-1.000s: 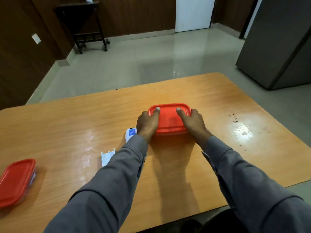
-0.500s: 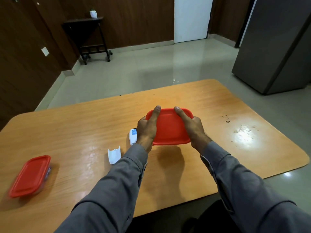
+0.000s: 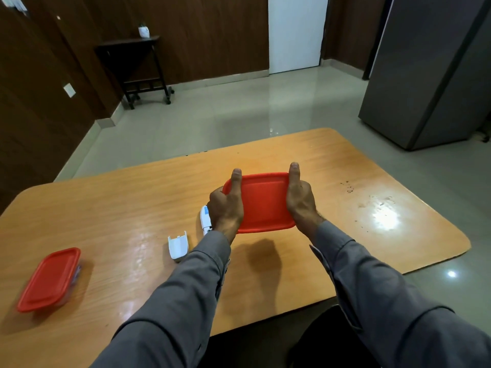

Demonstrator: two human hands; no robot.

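**A:** What sits at the far left?

**B:** A second red-lidded box (image 3: 50, 280). It rests on the wooden table (image 3: 106, 208) near the left edge, well apart from both hands. Behind it, across the floor, a dark side table (image 3: 132, 65) stands against the wall.

**A:** And moving inward?

**B:** A small white cover (image 3: 178, 245) lies on the table just beside the left sleeve. Next to it is a white device (image 3: 205, 220) with a blue patch, partly hidden by the left hand (image 3: 225, 205).

**A:** What is that hand doing?

**B:** It grips the left side of the red container (image 3: 263, 203). The thumb lies straight along the lid's left edge, and the fingers go underneath, out of sight.

**A:** Where is the container?

**B:** It is held in the air above the middle of the table. Its top face tilts toward the camera, and its shadow falls on the wood below. Only the lid shows; what is beneath it is hidden.

**A:** And the other side?

**B:** The right hand (image 3: 300, 200) mirrors the left — thumb pressed along the lid's right edge, fingers wrapped under. Further right, the tabletop has dark specks and a bright glare. A grey cabinet (image 3: 430, 75) stands on the floor beyond the table's far corner.
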